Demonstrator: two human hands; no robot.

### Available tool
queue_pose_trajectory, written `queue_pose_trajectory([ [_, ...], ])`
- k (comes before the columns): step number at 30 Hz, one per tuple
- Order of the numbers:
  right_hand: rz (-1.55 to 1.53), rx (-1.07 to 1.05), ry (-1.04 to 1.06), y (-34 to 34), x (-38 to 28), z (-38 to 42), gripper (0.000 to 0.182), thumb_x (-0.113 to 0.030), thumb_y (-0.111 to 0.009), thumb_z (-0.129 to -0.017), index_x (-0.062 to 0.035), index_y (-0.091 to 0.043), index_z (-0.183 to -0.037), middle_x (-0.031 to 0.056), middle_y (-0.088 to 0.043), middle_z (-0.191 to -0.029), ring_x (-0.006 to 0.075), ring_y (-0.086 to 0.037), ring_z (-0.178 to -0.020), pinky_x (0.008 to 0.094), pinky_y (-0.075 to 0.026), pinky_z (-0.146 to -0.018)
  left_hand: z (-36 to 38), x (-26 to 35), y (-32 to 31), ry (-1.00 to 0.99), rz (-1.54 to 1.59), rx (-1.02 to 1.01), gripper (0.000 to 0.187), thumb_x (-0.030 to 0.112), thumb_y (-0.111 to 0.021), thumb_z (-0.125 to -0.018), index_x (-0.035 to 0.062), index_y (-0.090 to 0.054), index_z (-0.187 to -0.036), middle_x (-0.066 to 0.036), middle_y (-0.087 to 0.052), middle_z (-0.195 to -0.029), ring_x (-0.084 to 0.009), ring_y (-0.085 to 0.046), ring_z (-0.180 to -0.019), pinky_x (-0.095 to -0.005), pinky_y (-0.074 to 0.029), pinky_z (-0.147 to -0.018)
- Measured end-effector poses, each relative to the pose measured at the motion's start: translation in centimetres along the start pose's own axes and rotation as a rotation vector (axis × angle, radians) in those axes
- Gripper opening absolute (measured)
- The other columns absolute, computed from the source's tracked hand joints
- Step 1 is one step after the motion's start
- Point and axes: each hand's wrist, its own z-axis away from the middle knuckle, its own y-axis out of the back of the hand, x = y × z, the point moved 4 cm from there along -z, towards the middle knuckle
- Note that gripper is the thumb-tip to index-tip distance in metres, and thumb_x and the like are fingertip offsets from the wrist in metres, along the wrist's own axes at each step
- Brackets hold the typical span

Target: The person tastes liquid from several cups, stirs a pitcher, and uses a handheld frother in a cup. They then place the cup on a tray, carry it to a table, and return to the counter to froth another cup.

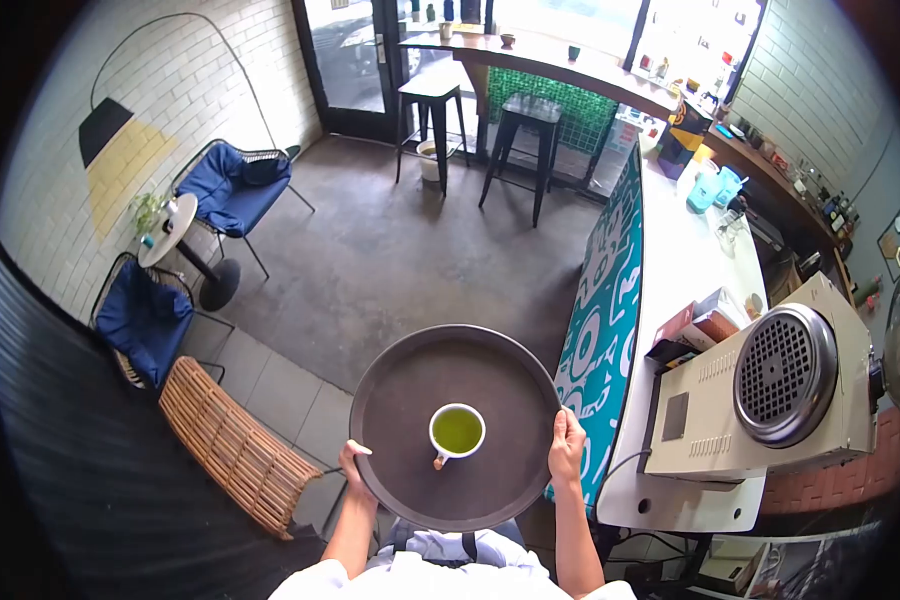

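Note:
A round dark tray [400, 400] is held out in front of my body at about waist height. My left hand [354, 463] grips its left rim, with the thumb on top. On the opposite side, my right hand [567, 446] is closed on the right rim, its thumb also over the edge. Near the middle of the tray stands a white cup [457, 432] of green liquid, upright, its handle pointing toward me. A small brown piece shows at the handle. The fingers under the tray are hidden.
To the right runs a white counter [660, 270] with a teal patterned front and a beige machine [760, 390]. On the left are a wicker bench [235, 440], blue-cushioned chairs [240, 190] and a small round table [170, 232]. Bar stools [525, 120] stand ahead.

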Motion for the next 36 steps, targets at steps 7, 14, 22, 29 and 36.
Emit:
queue_pose_trajectory([
  [7, -0.002, 0.056, 0.0, -4.0, -1.4, -6.7, 0.032, -0.022, -0.045, -0.105, 0.0041, -0.063, -0.109, 0.0001, -0.061, -0.088, 0.0072, -0.05, -0.082, 0.0225, -0.042, -0.074, -8.7, -0.1, -3.0, 0.219, 0.145, 0.03, 0.03, 0.036, -0.059, -0.083, 0.0159, -0.049, -0.063, -0.001, -0.052, -0.062, -0.0167, -0.056, -0.059, -0.0328, -0.05, -0.053],
  [14, 0.015, 0.011, -0.034, -7.9, -0.3, -15.7, 0.03, -0.021, -0.047, -0.104, 0.0049, -0.062, -0.109, -0.0018, -0.059, -0.085, 0.0073, -0.048, -0.079, 0.0221, -0.041, -0.072, -16.3, 3.4, -11.6, 0.279, 0.087, 0.073, 0.018, 0.031, -0.057, -0.074, 0.0161, -0.053, -0.064, -0.001, -0.055, -0.063, -0.0181, -0.057, -0.058, -0.0294, -0.048, -0.051],
  [22, -0.027, 0.103, 0.026, -12.9, -3.8, -29.2, 0.027, -0.02, -0.048, -0.104, 0.0034, -0.063, -0.103, -0.0051, -0.052, -0.076, 0.0048, -0.042, -0.069, 0.0217, -0.036, -0.062, -31.4, 0.7, -16.2, 0.145, 0.107, -0.005, 0.02, 0.031, -0.058, -0.076, 0.0152, -0.054, -0.064, -0.002, -0.056, -0.065, -0.0181, -0.058, -0.059, -0.0305, -0.049, -0.053],
  [29, 0.021, 0.017, 0.05, -16.3, -5.9, -42.6, 0.028, -0.017, -0.048, -0.103, 0.0073, -0.061, -0.11, -0.0026, -0.056, -0.079, 0.0053, -0.046, -0.073, 0.0218, -0.039, -0.065, -41.7, -0.8, -23.3, 0.367, 0.405, -0.077, 0.024, 0.033, -0.057, -0.079, 0.0131, -0.06, -0.066, -0.009, -0.066, -0.071, -0.0266, -0.066, -0.064, -0.037, -0.057, -0.06],
  [36, 0.015, -0.006, 0.053, -20.9, -6.0, -54.9, 0.027, -0.017, -0.049, -0.102, 0.0059, -0.062, -0.109, -0.004, -0.057, -0.082, 0.0038, -0.045, -0.075, 0.0203, -0.038, -0.067, -51.2, -0.3, -30.0, 0.372, 0.427, 0.006, 0.024, 0.036, -0.06, -0.072, 0.0131, -0.062, -0.073, -0.01, -0.067, -0.085, -0.0271, -0.067, -0.076, -0.0368, -0.057, -0.064],
])
